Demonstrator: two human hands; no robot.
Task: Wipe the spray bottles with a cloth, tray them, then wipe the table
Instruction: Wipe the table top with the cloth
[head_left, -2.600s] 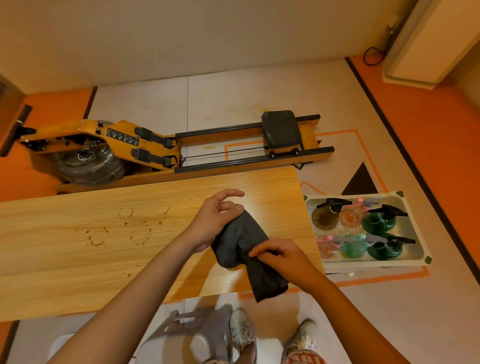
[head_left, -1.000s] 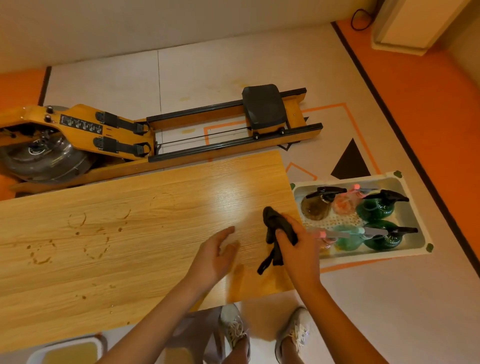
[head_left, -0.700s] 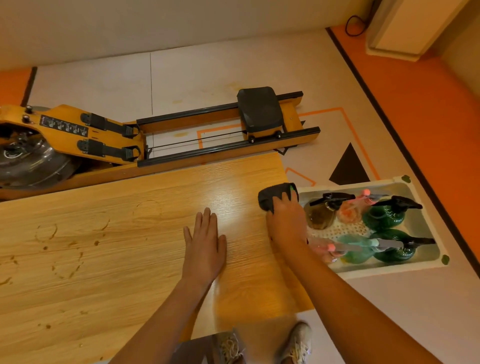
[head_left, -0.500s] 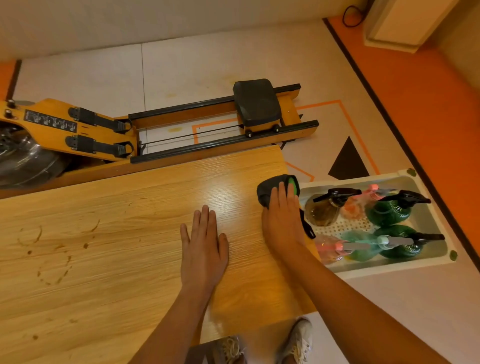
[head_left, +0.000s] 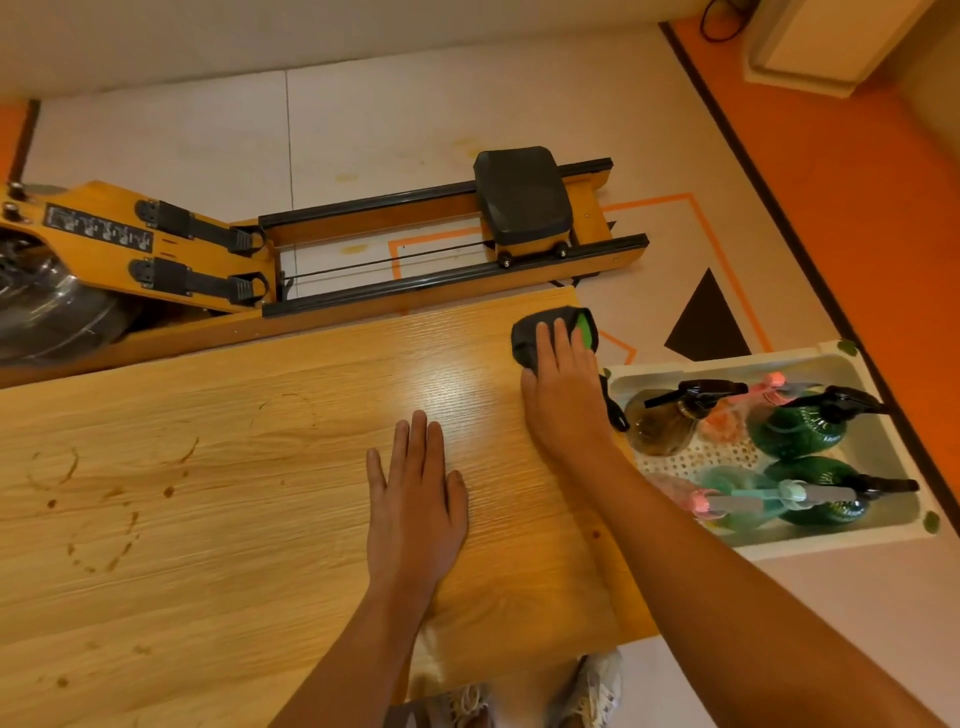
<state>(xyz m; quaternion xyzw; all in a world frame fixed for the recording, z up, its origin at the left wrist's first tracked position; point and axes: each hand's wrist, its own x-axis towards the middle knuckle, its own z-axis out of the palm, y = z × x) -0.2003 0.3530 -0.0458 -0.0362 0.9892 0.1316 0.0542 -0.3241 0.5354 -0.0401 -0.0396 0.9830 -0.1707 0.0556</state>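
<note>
My right hand (head_left: 563, 392) presses a dark grey cloth (head_left: 540, 332) with a green patch flat onto the far right corner of the wooden table (head_left: 234, 509). A loose end of the cloth hangs over the table's right edge. My left hand (head_left: 415, 499) lies flat on the table, palm down, fingers together, holding nothing. Several spray bottles, among them a brown one (head_left: 662, 423) and a green one (head_left: 800, 426), lie in a white tray (head_left: 841, 540) on the floor right of the table. Ring-shaped stains (head_left: 104, 540) mark the table's left part.
A wooden rowing machine (head_left: 363, 244) with a black seat lies on the floor just beyond the table's far edge. A white cabinet (head_left: 826, 41) stands at the top right. My shoes (head_left: 592, 691) show below the table's near edge.
My hands parted from the bunched cloth; the right hand carried it to the table's far right corner and pressed it down, sliding it farther away. The left hand settled flat on the table.
</note>
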